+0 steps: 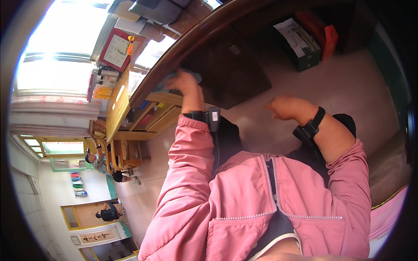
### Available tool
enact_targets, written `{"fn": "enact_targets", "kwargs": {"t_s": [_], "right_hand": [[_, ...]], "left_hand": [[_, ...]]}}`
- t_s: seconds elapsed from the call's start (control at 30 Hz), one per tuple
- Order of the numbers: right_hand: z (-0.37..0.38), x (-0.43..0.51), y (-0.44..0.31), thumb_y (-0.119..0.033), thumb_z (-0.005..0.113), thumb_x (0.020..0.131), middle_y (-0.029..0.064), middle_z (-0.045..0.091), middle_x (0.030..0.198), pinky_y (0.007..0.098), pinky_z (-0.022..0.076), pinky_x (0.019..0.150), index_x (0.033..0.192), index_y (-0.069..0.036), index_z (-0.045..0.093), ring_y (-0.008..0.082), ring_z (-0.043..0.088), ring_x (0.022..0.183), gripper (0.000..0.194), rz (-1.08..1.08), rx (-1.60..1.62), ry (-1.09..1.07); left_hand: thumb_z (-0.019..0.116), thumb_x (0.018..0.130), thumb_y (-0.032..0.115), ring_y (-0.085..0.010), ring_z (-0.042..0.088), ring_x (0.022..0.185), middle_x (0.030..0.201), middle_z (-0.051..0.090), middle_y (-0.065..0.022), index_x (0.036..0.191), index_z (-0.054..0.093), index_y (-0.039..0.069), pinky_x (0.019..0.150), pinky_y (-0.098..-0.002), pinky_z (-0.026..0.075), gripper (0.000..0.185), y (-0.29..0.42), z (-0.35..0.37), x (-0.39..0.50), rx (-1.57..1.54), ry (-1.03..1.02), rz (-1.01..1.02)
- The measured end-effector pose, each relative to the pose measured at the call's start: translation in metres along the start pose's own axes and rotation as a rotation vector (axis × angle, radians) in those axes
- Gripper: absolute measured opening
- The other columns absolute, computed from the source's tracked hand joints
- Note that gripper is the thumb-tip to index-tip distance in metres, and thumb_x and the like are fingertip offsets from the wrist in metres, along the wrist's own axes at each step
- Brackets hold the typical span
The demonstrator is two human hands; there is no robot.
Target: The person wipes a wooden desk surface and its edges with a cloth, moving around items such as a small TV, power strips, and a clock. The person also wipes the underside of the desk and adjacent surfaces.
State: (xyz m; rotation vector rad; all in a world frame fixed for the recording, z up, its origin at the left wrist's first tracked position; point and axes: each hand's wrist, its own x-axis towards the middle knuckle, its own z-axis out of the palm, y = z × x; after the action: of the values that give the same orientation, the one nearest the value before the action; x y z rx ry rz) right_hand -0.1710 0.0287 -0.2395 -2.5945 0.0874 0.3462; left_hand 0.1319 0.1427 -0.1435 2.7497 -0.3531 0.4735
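Observation:
My left hand (186,83) is on a blue cloth (196,75), close under the curved edge of a dark wooden desk (183,39). It is blurred, and the cloth shows on both sides of its fingers. To the right, my right hand (284,106) hangs in the air above the tiled floor, with loosely bent fingers and nothing visible in it. Both wrists carry black straps with small devices. Below the desk edge is a dark panel (228,68).
A green box (308,60) and a red box (330,40) stand under the desk. On top are a red-framed clock (115,49) and papers. A lighter wooden desk (114,122) and wooden chairs adjoin at left. Two people (106,163) (109,213) are farther off.

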Motion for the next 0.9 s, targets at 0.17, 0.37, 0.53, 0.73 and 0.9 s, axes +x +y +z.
{"fn": "enact_targets", "kwargs": {"t_s": [0.17,0.37,0.53,0.73,0.9], "right_hand": [[-0.010,-0.003,-0.004,-0.019,0.070,0.084,0.0176,0.067,0.114,0.0443,0.0496,0.092,0.130,-0.011,0.059,0.0369,0.063,0.107,0.049,0.025,0.022,-0.020],[-0.016,-0.006,0.007,-0.018,0.069,0.084,0.0184,0.066,0.118,0.0431,0.0488,0.094,0.131,-0.010,0.058,0.0373,0.062,0.109,0.049,0.030,0.122,0.046],[-0.014,0.001,0.029,-0.019,0.068,0.085,0.0194,0.065,0.120,0.0432,0.0479,0.096,0.131,-0.011,0.059,0.0377,0.060,0.112,0.048,0.072,0.149,0.048],[-0.015,0.004,0.040,-0.023,0.068,0.087,0.0185,0.065,0.121,0.0431,0.0479,0.097,0.130,-0.013,0.060,0.0375,0.060,0.114,0.045,0.093,0.140,0.066],[-0.017,0.002,0.034,-0.024,0.068,0.088,0.0173,0.063,0.125,0.0428,0.0466,0.100,0.133,-0.012,0.059,0.0369,0.058,0.117,0.047,0.136,0.092,0.026]], "left_hand": [[0.059,0.093,0.039,-0.0611,-0.010,0.140,0.146,-0.013,-0.0481,0.149,0.004,-0.010,0.114,-0.0647,0.001,0.093,0.075,0.035,-0.051,-0.800,0.143,0.020],[0.064,0.090,0.031,-0.0649,-0.010,0.137,0.144,-0.011,-0.0506,0.147,0.008,-0.011,0.113,-0.0668,0.002,0.090,0.143,0.036,-0.101,-0.589,-0.060,0.304],[0.066,0.088,0.024,-0.0648,-0.005,0.138,0.147,-0.003,-0.0481,0.147,0.014,-0.010,0.111,-0.0685,0.005,0.086,0.151,0.026,-0.117,-0.533,-0.012,0.530],[0.067,0.085,0.019,-0.0545,0.002,0.144,0.151,0.008,-0.0404,0.149,0.017,-0.005,0.111,-0.0691,0.011,0.084,0.091,0.016,-0.090,-0.459,0.040,0.362],[0.063,0.086,0.017,-0.0530,0.004,0.145,0.152,0.007,-0.0384,0.150,0.016,-0.004,0.110,-0.0698,0.014,0.083,0.029,0.012,-0.054,-0.383,0.117,0.249]]}}
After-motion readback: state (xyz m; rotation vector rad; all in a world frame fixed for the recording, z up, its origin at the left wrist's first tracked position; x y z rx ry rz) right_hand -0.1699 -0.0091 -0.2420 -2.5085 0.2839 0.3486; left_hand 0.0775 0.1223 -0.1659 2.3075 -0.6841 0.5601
